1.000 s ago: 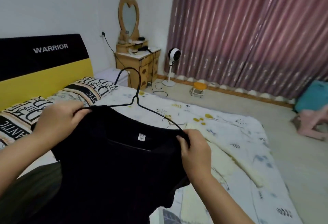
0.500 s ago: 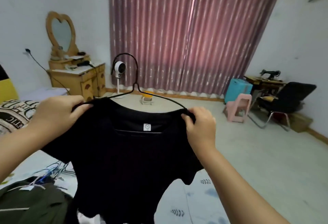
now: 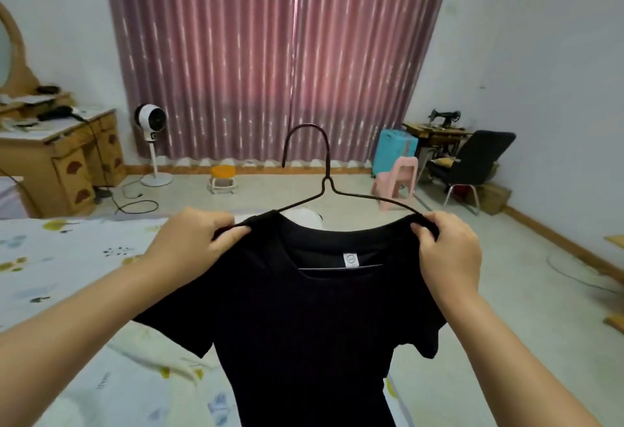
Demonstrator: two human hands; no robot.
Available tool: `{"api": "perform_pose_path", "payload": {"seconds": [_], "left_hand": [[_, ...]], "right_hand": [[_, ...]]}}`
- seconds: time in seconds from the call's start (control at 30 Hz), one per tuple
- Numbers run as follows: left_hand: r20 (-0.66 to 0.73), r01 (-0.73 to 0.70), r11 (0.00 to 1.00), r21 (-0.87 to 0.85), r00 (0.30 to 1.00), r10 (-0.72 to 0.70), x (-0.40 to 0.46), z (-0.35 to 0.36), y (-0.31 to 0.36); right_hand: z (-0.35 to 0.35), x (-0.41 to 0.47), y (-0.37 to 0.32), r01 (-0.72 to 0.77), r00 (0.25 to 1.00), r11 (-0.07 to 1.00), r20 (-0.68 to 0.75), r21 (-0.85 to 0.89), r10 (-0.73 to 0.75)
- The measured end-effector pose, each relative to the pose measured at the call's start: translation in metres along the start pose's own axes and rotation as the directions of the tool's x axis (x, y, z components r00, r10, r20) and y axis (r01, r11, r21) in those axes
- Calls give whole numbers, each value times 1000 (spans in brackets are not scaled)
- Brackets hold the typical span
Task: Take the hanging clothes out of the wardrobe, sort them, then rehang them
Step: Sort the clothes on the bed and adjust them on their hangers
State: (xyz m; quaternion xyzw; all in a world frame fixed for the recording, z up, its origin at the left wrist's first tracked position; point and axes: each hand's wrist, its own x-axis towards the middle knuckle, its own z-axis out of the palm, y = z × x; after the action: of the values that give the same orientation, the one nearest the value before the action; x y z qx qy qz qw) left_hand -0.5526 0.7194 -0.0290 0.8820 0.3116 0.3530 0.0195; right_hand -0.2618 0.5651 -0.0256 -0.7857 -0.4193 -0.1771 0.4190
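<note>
A black short-sleeved T-shirt [image 3: 310, 318] hangs on a thin dark wire hanger [image 3: 324, 186] in front of me, its hook pointing up. My left hand [image 3: 192, 240] pinches the shirt's left shoulder together with the hanger end. My right hand [image 3: 445, 251] grips the right shoulder the same way. A small white label shows inside the collar. The shirt's lower hem runs out of the bottom of the view. No wardrobe is in view.
The bed with a patterned sheet [image 3: 67, 257] lies at lower left. A wooden dressing table [image 3: 64, 153] and a white fan [image 3: 152, 142] stand at left. Pink curtains [image 3: 270, 55] cover the far wall. A pink stool [image 3: 398, 183], black chair [image 3: 472, 163] and sewing machine [image 3: 442, 119] are at right.
My view has swung right, away from the bed's headboard toward the curtains and the right wall. Both hands keep holding the shirt on the hanger, now lifted further off the bed.
</note>
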Motion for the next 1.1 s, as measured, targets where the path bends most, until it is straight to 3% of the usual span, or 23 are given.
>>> {"api": "perform_pose_path", "payload": {"seconds": [0.37,0.5,0.6,0.9,1.1], "left_hand": [[217,44,989,-143,976,-12,40,144,-58],[174,59,989,-135,984,-34,51,188,-79],[97,67,995,-73,993,-60,65,227,-98],[37,128,985,119,990,-134,113,356,-177],[54,258,945,200,960,-274,124,442,-238]], "right_hand": [[100,31,75,-224,963,959,110,-177,245],[145,47,96,-246,950,953,149,-178,274],[187,65,113,-233,942,957,204,-172,266],[344,95,176,-105,899,980,406,-169,167],[444,42,206,-2,740,975,655,-222,150]]}}
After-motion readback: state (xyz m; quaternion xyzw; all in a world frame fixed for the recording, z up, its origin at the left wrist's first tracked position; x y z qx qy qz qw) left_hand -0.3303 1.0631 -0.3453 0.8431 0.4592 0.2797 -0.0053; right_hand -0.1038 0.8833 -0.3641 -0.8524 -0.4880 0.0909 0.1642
